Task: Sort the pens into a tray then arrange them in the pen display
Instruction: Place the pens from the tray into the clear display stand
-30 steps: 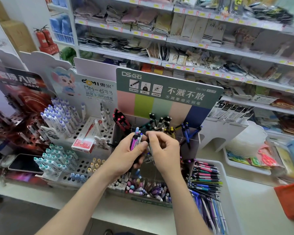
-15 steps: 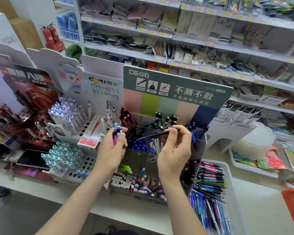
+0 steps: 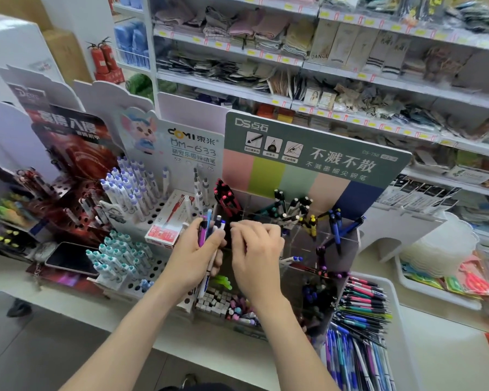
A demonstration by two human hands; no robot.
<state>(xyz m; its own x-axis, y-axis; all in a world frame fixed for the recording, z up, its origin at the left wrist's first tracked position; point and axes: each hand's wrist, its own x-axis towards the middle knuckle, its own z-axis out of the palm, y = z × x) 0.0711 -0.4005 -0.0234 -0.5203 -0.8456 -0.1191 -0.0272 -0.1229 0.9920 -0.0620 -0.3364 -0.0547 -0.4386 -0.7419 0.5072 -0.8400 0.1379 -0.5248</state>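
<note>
My left hand (image 3: 194,256) grips a small bundle of pens (image 3: 209,228), purple, blue and white, held upright in front of the pen display (image 3: 336,241). That display is a set of clear compartments under a green header board (image 3: 316,153), with dark, yellow and blue pens standing in it. Right beside the bundle is my right hand (image 3: 256,256), its fingers curled toward the pen tops; whether they pinch a pen is hidden. At the lower right a white tray (image 3: 400,309) holds several sorted pens (image 3: 362,309) lying flat.
A white hole-grid display (image 3: 153,263) with blue and teal pens stands to the left, with a red pen box (image 3: 167,225) on it. A phone (image 3: 71,258) lies further left. Small erasers (image 3: 213,301) fill the front bin. Stocked shelves (image 3: 294,103) rise behind.
My right hand had lifted a dark pen up by the display's back compartments; it has since come back down to the bundle in my left hand. The dark pen is no longer in its fingers.
</note>
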